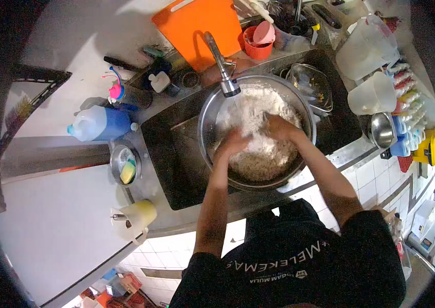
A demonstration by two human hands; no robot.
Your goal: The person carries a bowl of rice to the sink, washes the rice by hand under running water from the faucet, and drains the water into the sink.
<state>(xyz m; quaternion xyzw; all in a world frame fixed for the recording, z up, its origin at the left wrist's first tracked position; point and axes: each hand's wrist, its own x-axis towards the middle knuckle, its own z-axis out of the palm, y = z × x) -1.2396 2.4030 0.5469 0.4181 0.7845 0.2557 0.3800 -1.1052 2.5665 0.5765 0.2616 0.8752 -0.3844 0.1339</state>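
A large round steel bowl sits in the dark sink. Inside it are a white, foamy-looking mass and wet, pale brown, grainy contents. Above the bowl's far side hangs the faucet, with a thin stream of water falling from its head. My left hand reaches into the bowl from the left, fingers stretched and somewhat blurred. Opposite it, my right hand is over the white contents, its fingers apart and pointing inward. The fingertips of both hands are partly lost in the white contents.
A wire strainer lies in the sink's right part. Left of the sink stand a blue-liquid jug, a small bowl with a sponge and a yellowish pitcher. An orange board leans behind; plastic tubs stand right.
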